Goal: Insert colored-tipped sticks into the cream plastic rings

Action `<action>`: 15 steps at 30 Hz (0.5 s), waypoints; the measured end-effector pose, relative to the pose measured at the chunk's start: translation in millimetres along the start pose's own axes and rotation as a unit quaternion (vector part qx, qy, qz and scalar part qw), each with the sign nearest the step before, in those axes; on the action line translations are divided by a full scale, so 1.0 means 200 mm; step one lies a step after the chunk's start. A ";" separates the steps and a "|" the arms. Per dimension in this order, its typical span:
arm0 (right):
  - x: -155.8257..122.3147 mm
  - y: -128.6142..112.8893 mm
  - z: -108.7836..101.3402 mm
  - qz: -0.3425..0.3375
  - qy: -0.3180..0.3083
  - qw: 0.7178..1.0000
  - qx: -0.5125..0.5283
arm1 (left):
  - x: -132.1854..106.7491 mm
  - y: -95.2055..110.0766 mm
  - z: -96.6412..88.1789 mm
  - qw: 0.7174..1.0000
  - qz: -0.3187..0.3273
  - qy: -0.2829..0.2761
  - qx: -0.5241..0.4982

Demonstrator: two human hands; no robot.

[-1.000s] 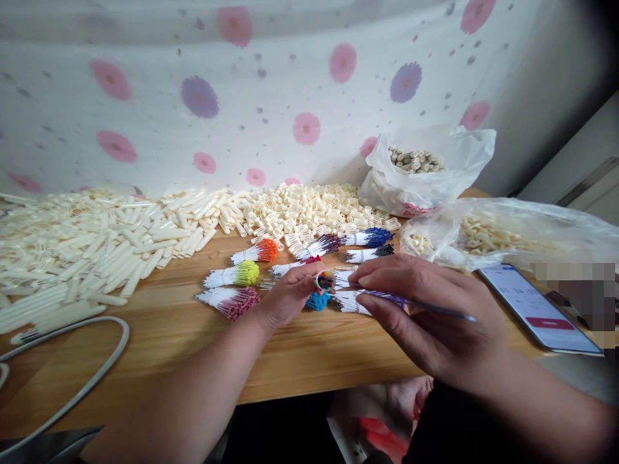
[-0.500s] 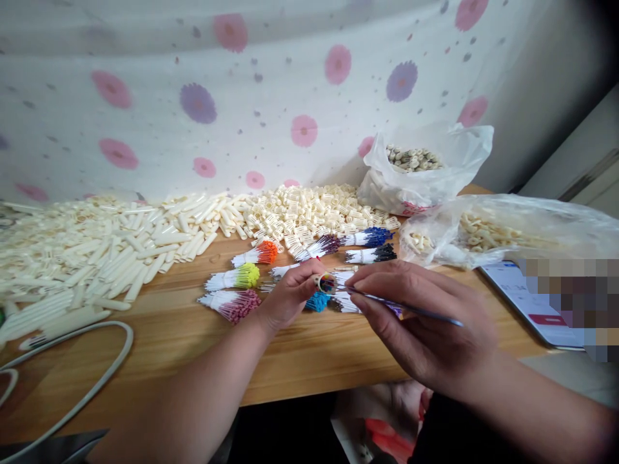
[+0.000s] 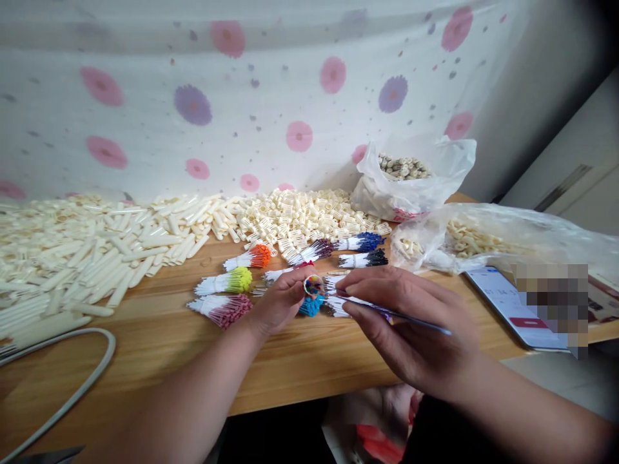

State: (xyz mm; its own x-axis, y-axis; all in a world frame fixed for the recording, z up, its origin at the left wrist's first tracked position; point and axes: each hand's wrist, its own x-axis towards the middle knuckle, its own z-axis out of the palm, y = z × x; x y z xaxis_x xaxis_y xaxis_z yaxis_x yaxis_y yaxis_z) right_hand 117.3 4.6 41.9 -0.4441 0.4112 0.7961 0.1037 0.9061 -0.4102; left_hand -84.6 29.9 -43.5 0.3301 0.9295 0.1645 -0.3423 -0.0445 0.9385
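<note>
My left hand is closed around a small cream pen barrel part, its round opening turned towards me. Several coloured tips show inside that opening. Between thumb and fingers my right hand pinches a slim, dark metallic tweezers-like tool. The tool's front end is close to the opening; whether it touches is too small to tell. Beneath and around both hands lie bundles of white pen refills with coloured ends: pink, yellow, orange, light blue, dark blue and black.
Long cream pen tubes are heaped at left, beside a pile of short slotted cream parts. Two plastic bags of parts stand at right, near a phone. A white cable loops over the wooden table.
The whole view has shifted slightly, so things appear further left. The barrel's opening now faces me more squarely and shows more coloured tips. Both hands keep their holds.
</note>
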 end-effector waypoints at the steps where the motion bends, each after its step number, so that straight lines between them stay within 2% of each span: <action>1: 0.00 0.00 0.00 0.000 -0.001 1.000 0.003 | 0.00 0.00 0.00 1.000 0.001 0.001 0.001; 6: 0.01 -0.02 -0.01 -0.008 -0.005 1.000 -0.001 | -0.01 0.01 0.00 1.000 -0.012 0.010 0.022; 12: 0.01 -0.01 0.02 -0.010 -0.011 1.000 -0.005 | -0.02 0.03 0.02 0.998 -0.033 -0.014 0.058; 15: 0.01 -0.02 0.01 -0.015 -0.012 1.000 0.003 | -0.02 0.04 0.02 0.997 -0.023 -0.024 0.069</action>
State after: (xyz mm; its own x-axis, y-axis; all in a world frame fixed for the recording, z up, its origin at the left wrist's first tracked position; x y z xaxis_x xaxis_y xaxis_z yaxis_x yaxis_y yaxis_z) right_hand 114.8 2.1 44.6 -0.4682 0.3803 0.7976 0.0839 0.9177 -0.3884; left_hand -84.7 24.9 -35.4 0.3849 0.9135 0.1317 -0.2030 -0.0554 0.9776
